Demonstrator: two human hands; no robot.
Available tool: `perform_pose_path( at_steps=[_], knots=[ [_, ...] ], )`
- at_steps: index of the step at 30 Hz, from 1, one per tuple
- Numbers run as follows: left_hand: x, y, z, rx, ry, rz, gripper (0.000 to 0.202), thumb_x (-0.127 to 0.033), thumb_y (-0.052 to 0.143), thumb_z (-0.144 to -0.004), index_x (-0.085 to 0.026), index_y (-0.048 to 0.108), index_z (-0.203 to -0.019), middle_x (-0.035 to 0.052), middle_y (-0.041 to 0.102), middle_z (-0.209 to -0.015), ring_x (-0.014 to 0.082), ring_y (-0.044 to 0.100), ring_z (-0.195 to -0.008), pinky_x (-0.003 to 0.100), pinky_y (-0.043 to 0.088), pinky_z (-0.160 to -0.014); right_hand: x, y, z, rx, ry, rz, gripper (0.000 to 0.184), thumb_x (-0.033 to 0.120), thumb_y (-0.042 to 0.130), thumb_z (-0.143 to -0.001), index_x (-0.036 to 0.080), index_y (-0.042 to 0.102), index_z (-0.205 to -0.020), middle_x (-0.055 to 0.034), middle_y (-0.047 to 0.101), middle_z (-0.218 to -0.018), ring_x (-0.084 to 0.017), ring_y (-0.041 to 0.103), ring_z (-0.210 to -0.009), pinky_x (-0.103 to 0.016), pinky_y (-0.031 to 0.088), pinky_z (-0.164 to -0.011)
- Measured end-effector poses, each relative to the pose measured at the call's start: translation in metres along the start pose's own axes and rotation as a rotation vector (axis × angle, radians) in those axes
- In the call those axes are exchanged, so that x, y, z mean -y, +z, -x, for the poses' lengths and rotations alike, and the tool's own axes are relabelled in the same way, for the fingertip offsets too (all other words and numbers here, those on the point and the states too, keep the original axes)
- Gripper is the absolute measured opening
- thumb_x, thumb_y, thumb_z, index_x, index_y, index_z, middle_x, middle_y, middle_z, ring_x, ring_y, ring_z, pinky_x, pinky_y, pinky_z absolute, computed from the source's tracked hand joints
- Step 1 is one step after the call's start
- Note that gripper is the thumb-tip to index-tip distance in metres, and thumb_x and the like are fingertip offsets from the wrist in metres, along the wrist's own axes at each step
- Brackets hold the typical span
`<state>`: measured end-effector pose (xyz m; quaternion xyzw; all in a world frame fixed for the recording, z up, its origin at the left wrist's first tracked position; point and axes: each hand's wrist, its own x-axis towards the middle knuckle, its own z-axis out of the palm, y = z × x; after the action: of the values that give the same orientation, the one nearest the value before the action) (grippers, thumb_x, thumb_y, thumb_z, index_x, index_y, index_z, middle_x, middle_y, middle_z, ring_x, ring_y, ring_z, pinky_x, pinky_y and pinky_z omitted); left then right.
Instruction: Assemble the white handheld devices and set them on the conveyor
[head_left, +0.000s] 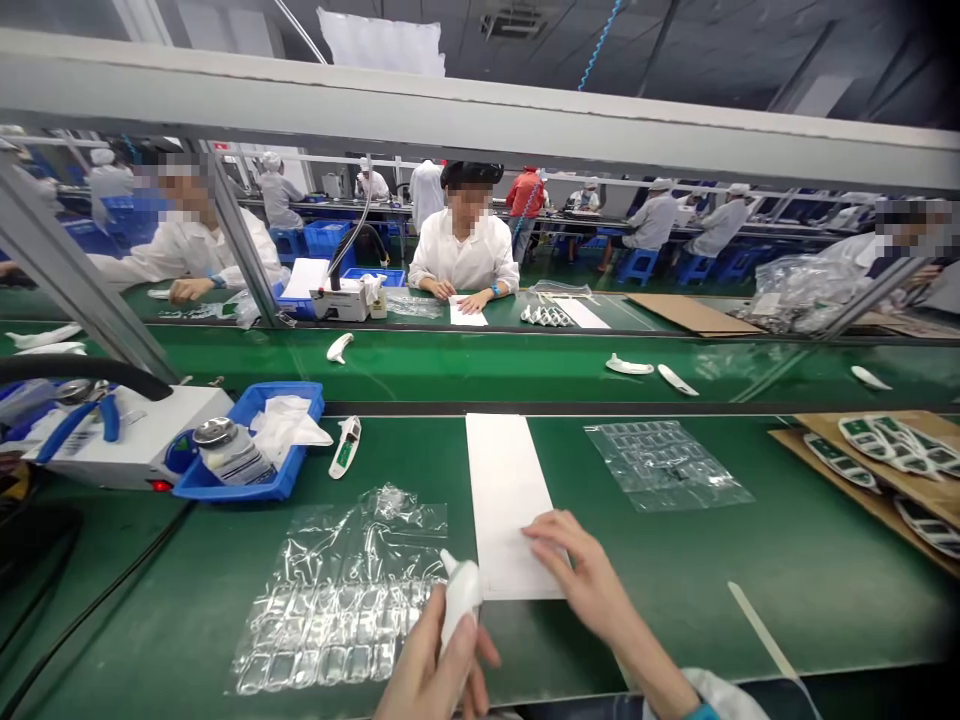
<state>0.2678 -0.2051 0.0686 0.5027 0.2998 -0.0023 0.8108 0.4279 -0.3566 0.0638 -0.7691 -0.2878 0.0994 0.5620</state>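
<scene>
My left hand is at the bottom centre, shut around a curved white plastic part whose narrow tip points up and to the left. My right hand lies open, its fingers touching the lower right corner of a long white sheet. A clear plastic tray sheet with moulded pockets lies just left of my left hand. The white part's lower end is hidden in my fingers.
A white part with a green label lies beside a blue tray. Next to it stands a white machine with blue-handled cutters. Cardboard holding green-and-white pieces is at right. A belt beyond carries white parts; co-workers sit opposite.
</scene>
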Motion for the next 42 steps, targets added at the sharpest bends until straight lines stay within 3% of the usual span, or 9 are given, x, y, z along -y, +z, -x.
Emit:
perform_pose_path(
  at_steps=[3, 7, 14, 18, 21, 23, 28, 33, 42],
  knots=[
    [-0.008, 0.024, -0.026, 0.052, 0.119, -0.02, 0.061, -0.065, 0.063, -0.072, -0.014, 0.06, -0.106, 0.0101, 0.068, -0.087, 0.0222, 0.065, -0.075, 0.031, 0.054, -0.065, -0.038, -0.024, -0.024, -0.001, -0.067, 0.183, 0.018, 0.029, 0.059, -0.088, 0.023, 0.076, -0.089, -0.0074, 0.063, -0.087, -0.025, 0.054, -0.088, -0.039, 0.04, -0.082],
    [-0.004, 0.035, -0.052, 0.038, 0.163, -0.083, 0.062, -0.067, 0.059, -0.075, -0.015, 0.058, -0.109, 0.0152, 0.068, -0.109, 0.0279, 0.063, -0.106, 0.041, 0.047, -0.098, -0.063, -0.026, -0.032, 0.105, -0.087, 0.277, 0.017, 0.027, 0.056, -0.089, 0.024, 0.073, -0.086, -0.006, 0.06, -0.087, -0.024, 0.052, -0.088, -0.039, 0.039, -0.082],
    [0.006, 0.031, -0.06, 0.062, 0.131, -0.148, 0.063, -0.066, 0.055, -0.079, -0.015, 0.054, -0.117, 0.0169, 0.066, -0.119, 0.0286, 0.058, -0.117, 0.042, 0.042, -0.104, -0.049, -0.023, -0.038, 0.21, 0.021, 0.377, 0.011, 0.02, 0.052, -0.086, 0.021, 0.059, -0.078, -0.0031, 0.056, -0.084, -0.022, 0.051, -0.086, -0.04, 0.036, -0.082],
    [0.007, 0.032, -0.059, 0.032, 0.107, -0.169, 0.062, -0.066, 0.053, -0.08, -0.016, 0.056, -0.115, 0.0164, 0.065, -0.117, 0.0284, 0.058, -0.115, 0.042, 0.04, -0.104, -0.05, -0.021, -0.04, 0.163, 0.028, 0.413, 0.013, 0.02, 0.048, -0.087, 0.021, 0.052, -0.075, -0.0017, 0.053, -0.082, -0.022, 0.049, -0.084, -0.039, 0.033, -0.079],
    [0.003, 0.033, -0.057, 0.001, 0.126, -0.192, 0.056, -0.065, 0.051, -0.081, -0.015, 0.06, -0.106, 0.0128, 0.068, -0.104, 0.0263, 0.06, -0.106, 0.038, 0.042, -0.098, -0.048, -0.022, -0.036, 0.07, 0.023, 0.26, 0.017, 0.029, 0.045, -0.09, 0.021, 0.048, -0.075, 0.0, 0.048, -0.076, -0.02, 0.046, -0.075, -0.034, 0.034, -0.072],
    [-0.001, 0.033, -0.054, 0.015, 0.117, -0.119, 0.054, -0.066, 0.05, -0.082, -0.015, 0.061, -0.096, 0.009, 0.067, -0.089, 0.0216, 0.064, -0.086, 0.033, 0.048, -0.082, -0.035, -0.019, -0.031, 0.024, 0.064, 0.098, 0.021, 0.036, 0.045, -0.091, 0.022, 0.046, -0.076, 0.0017, 0.044, -0.072, -0.017, 0.044, -0.068, -0.03, 0.034, -0.065],
    [-0.009, 0.03, -0.042, 0.084, -0.006, 0.249, 0.065, -0.073, 0.043, -0.08, -0.013, 0.058, -0.101, 0.0, 0.062, -0.065, 0.0084, 0.046, -0.039, 0.021, 0.035, -0.039, 0.029, 0.013, -0.008, 0.236, 0.142, -0.215, 0.025, 0.039, 0.049, -0.094, 0.021, 0.049, -0.077, 0.0029, 0.046, -0.069, -0.014, 0.045, -0.062, -0.026, 0.036, -0.059],
    [-0.013, 0.024, -0.031, -0.002, -0.024, 0.243, 0.067, -0.077, 0.036, -0.079, -0.014, 0.057, -0.069, -0.0026, 0.048, -0.04, 0.0075, 0.041, -0.034, 0.019, 0.029, -0.037, 0.06, 0.047, -0.001, 0.312, 0.077, -0.172, 0.023, 0.032, 0.046, -0.097, 0.021, 0.05, -0.077, 0.0023, 0.05, -0.073, -0.013, 0.051, -0.065, -0.026, 0.04, -0.063],
    [-0.013, 0.013, -0.026, -0.062, -0.054, 0.239, 0.072, -0.084, 0.039, -0.07, -0.015, 0.057, -0.069, -0.0025, 0.05, -0.042, 0.0081, 0.042, -0.034, 0.02, 0.032, -0.037, 0.054, 0.066, -0.008, 0.305, 0.064, -0.149, 0.02, 0.031, 0.044, -0.098, 0.021, 0.05, -0.081, 0.0036, 0.047, -0.075, -0.011, 0.051, -0.059, -0.024, 0.042, -0.057]
  ],
)
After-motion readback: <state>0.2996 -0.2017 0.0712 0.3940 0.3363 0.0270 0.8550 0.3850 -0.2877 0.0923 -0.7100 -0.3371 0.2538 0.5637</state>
